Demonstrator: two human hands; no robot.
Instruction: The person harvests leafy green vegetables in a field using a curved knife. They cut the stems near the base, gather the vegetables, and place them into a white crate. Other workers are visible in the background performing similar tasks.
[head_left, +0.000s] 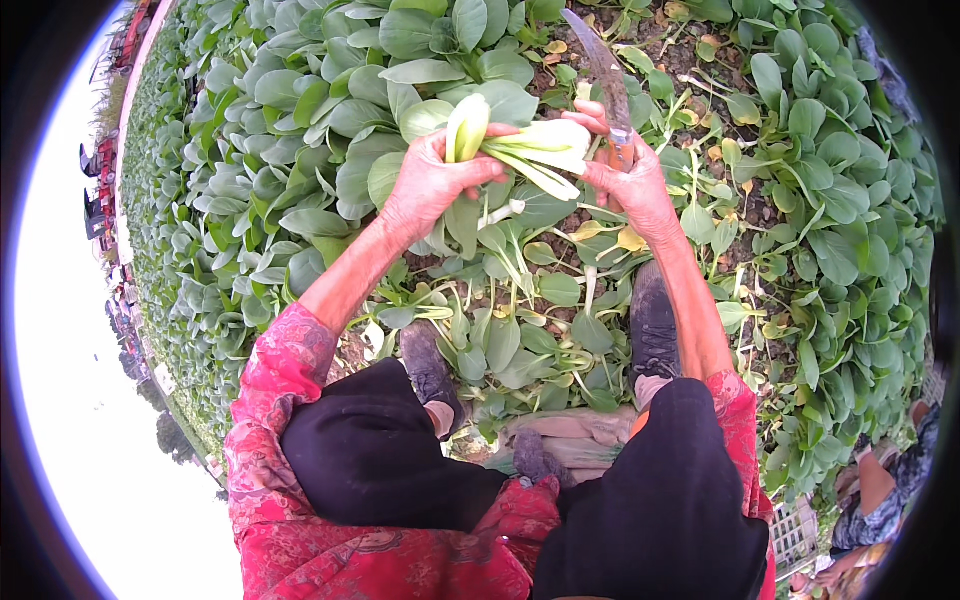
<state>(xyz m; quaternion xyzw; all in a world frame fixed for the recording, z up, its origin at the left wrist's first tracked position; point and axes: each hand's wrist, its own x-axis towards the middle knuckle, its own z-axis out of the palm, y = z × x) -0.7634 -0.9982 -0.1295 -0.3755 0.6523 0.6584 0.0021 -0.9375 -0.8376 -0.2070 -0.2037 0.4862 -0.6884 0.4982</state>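
Note:
Between my two hands is a head of bok choy (545, 148) with pale stems, its leaves pointing left. My left hand (440, 178) is closed around its leafy side, and a short pale green stalk (467, 128) stands up by the fingers. At the white base end, my right hand (628, 180) grips a knife by its orange-brown handle (621, 153). The dirty, curved knife blade (604, 75) points up and away from me. Fingertips of the right hand also touch or nearly touch the base of the bok choy.
Dense rows of leafy greens (290, 150) grow to the left and right (840, 180). Cut leaves and stalks (510, 330) litter the soil around my shoes (655, 320). At the lower right are a plastic crate (795, 535) and another person (885, 500).

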